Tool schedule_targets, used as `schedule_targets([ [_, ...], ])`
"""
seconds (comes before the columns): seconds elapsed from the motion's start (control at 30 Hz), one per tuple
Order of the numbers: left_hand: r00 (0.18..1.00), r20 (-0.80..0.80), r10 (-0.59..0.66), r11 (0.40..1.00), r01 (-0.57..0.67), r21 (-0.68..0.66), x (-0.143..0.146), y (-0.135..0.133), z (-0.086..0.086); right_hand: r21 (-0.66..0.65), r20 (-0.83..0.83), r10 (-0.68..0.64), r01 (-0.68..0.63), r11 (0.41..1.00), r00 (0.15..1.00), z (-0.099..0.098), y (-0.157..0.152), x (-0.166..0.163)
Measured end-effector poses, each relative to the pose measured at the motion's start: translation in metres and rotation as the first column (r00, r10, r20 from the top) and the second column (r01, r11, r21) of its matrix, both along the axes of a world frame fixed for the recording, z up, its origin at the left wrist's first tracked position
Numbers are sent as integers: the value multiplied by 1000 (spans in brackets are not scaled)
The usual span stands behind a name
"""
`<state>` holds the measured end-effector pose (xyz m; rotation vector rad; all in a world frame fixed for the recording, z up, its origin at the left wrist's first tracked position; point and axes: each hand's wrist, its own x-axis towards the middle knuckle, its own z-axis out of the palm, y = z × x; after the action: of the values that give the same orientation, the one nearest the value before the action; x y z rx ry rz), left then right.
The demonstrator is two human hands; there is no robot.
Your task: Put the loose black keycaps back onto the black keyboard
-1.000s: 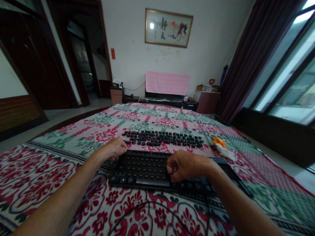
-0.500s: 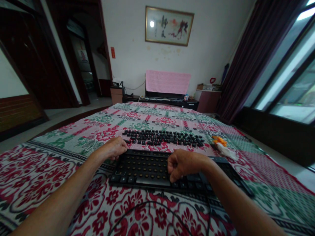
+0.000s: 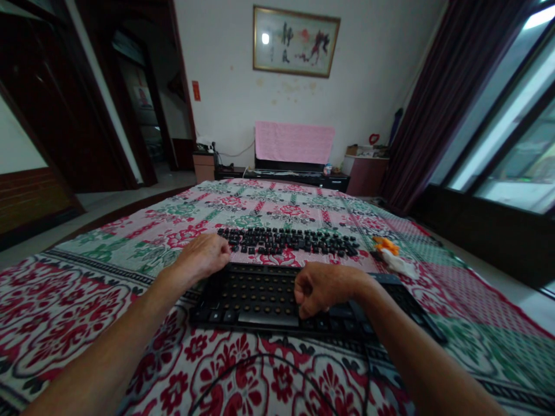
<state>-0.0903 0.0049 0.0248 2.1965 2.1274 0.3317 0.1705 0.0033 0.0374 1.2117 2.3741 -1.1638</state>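
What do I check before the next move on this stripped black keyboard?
1. Black plastic keyboard flat on red floral cloth: ok.
2. Loose black keycaps in rows beyond it: ok.
3. Left hand at the keyboard's far-left corner: ok.
4. Right hand, curled on the keyboard, holding something: cannot tell.
5. Black cable free of snags: cannot tell.

black keyboard (image 3: 260, 297), black keycaps (image 3: 288, 241), red-green floral cloth (image 3: 87, 289), pink cover (image 3: 293, 142), possibly orange-white rag (image 3: 390, 254).
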Motion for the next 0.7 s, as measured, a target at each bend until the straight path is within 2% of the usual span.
schedule_targets([
  [0.07, 989, 62, -131, 989, 135, -54, 20, -8, 2, -23, -4, -11, 11, 1000, 1000, 0, 0, 0],
  [0.13, 921, 230, -315, 928, 349, -128, 44, -18, -2, -50, -23, -22, 21, 999, 999, -1, 1, 1],
  [0.23, 831, 340, -441, 848, 510, -146, 71, -31, -12, -64, -53, -40, 36, 997, 998, -5, 1, 1],
  [0.4, 808, 308, -502, 834, 547, -76, 86, -38, -22, -46, -76, -39, 36, 998, 996, -10, 3, 2],
  [0.7, 804, 373, -463, 842, 530, -99, 92, -37, -26, -75, -120, -23, 14, 997, 993, -10, 6, 4],
])
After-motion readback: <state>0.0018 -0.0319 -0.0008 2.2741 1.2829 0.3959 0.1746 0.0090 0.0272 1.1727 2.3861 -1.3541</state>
